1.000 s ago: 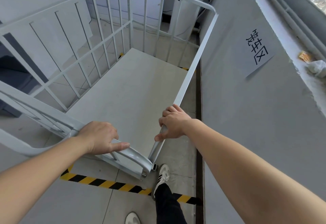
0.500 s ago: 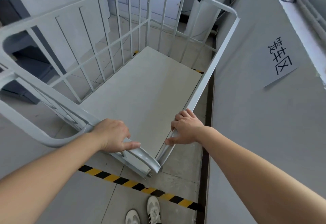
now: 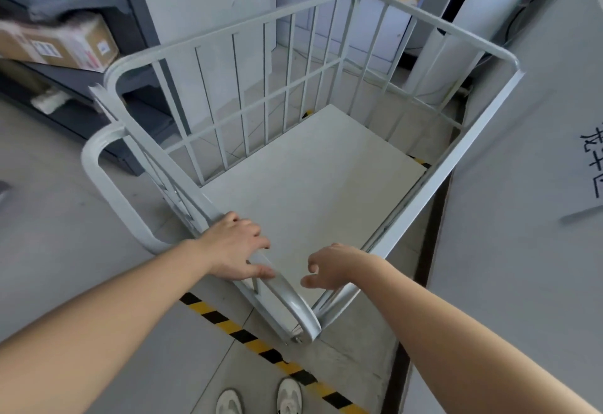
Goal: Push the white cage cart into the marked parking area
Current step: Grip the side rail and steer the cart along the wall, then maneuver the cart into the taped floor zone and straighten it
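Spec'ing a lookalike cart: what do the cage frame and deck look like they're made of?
Cage frame: likely steel tube, glossy white paint; smooth bends, highlights along the rails. Deck: flat matte off-white panel, seamless; painted sheet metal or board, can't tell which.

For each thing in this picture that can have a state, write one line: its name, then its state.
White cage cart: empty, upright, past the striped floor tape.
Left hand: resting on the cart's near rail, fingers loose.
Right hand: open, off the rail.
Cardboard box: closed, on a shelf.
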Demonstrator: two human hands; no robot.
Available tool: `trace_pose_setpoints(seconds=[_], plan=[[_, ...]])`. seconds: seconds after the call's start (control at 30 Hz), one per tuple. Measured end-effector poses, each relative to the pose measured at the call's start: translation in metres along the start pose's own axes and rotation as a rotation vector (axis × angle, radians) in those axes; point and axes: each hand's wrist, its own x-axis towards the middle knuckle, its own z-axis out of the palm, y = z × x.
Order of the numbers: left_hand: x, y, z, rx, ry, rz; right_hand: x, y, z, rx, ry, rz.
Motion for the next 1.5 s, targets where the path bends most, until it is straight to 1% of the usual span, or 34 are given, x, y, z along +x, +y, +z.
trace_pose_setpoints(seconds=[0.1, 0.23, 0.33, 0.47, 0.53, 0.67, 0.73, 0.9, 1.07, 1.27, 1.5], plan=[[-0.007, -0.006, 0.002, -0.054, -0.006, -0.003, -0.005, -0.002, -0.002, 0.035, -0.035, 0.01], [-0.006, -0.012, -0.007, -0.06, -0.059, 0.027, -0.011, -0.013, -0.007, 0.173, -0.02, 0.03], [-0.007, -0.029, -0.01, -0.015, -0.046, 0.019, -0.013, -0.035, -0.016, 0.258, 0.034, 0.026], [-0.02, -0.072, -0.013, 0.046, 0.05, -0.033, -0.001, -0.076, -0.034, 0.331, 0.119, 0.036], [-0.033, -0.098, -0.013, 0.026, 0.083, -0.062, 0.011, -0.097, -0.044, 0.354, 0.171, 0.042], [-0.056, -0.144, -0.007, -0.056, 0.08, -0.119, 0.038, -0.131, -0.062, 0.414, 0.266, 0.103], [-0.064, -0.163, -0.002, -0.08, 0.067, -0.135, 0.051, -0.145, -0.068, 0.422, 0.296, 0.12], [-0.073, -0.195, 0.004, -0.072, 0.081, -0.113, 0.083, -0.17, -0.086, 0.447, 0.372, 0.142], [-0.072, -0.233, 0.007, -0.063, 0.132, -0.13, 0.117, -0.189, -0.114, 0.444, 0.382, 0.121], [-0.062, -0.298, -0.002, -0.045, 0.172, -0.144, 0.161, -0.208, -0.161, 0.437, 0.385, 0.06], [-0.041, -0.388, -0.01, -0.044, 0.127, -0.164, 0.217, -0.238, -0.232, 0.485, 0.396, 0.006]])
